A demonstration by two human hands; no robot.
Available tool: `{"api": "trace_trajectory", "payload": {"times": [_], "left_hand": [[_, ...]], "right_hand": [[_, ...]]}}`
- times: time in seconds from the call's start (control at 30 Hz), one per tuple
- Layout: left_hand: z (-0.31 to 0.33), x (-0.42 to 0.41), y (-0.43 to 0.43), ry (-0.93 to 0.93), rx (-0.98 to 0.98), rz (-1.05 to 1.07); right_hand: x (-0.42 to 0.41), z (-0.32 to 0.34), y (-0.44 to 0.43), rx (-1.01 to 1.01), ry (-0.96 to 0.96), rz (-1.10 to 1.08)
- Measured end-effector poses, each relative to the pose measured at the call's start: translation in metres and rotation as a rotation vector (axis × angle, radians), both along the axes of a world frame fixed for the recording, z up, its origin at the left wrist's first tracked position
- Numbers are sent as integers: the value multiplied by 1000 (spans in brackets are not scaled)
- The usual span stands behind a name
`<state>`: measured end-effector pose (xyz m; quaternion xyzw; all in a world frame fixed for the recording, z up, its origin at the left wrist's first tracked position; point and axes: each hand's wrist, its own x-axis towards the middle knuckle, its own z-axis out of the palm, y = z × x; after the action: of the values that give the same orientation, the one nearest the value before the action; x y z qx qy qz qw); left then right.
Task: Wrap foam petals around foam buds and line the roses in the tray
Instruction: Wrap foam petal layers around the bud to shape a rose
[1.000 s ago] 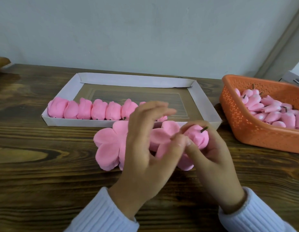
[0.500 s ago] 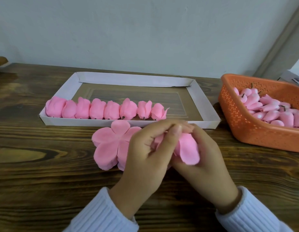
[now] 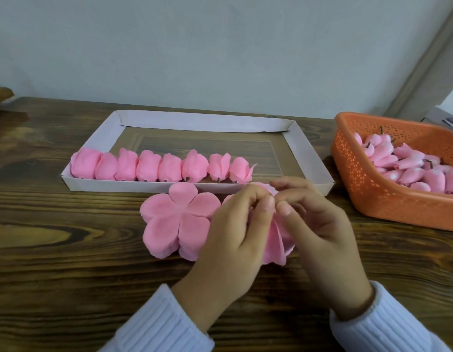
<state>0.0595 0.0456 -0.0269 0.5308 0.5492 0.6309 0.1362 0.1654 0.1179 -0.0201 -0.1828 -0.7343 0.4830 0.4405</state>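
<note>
Tray far, basket right, hands near on the table (image 3: 68, 262).

The tray (image 3: 202, 121) sits at the far middle. A row of roses (image 3: 154, 168) lies in it along its near wall, starting at the left end (the row stops short of the right wall). The basket (image 3: 388, 196) stands right of the tray, apart from it, with buds (image 3: 408, 163) in it. A flat petal piece (image 3: 174, 219) lies just near of the tray; right of it the left hand (image 3: 235, 237) and right hand (image 3: 319, 232) meet, pinching a second petal piece (image 3: 276, 245) between them.

text: none readable | labels: none (tray, basket and foam all unmarked)
</note>
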Motion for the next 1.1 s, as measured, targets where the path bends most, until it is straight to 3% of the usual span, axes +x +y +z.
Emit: {"api": "trace_trajectory", "payload": {"times": [0.3,0.57,0.7,0.87,1.1], "left_hand": [[3,4,-6,-189,-15,-268],[2,-4,-3,-316,-132,-469],[-1,-5,-1,-277,-157,-425],[-3,-2,-1,-369,-213,-488],[-5,1,-1,-354,-282,-457]], "right_hand": [[2,0,1,-218,16,147],[2,0,0,-139,97,154],[3,3,2,-188,154,172],[6,5,-1,-271,163,236],[3,4,-4,-224,176,168]]}}
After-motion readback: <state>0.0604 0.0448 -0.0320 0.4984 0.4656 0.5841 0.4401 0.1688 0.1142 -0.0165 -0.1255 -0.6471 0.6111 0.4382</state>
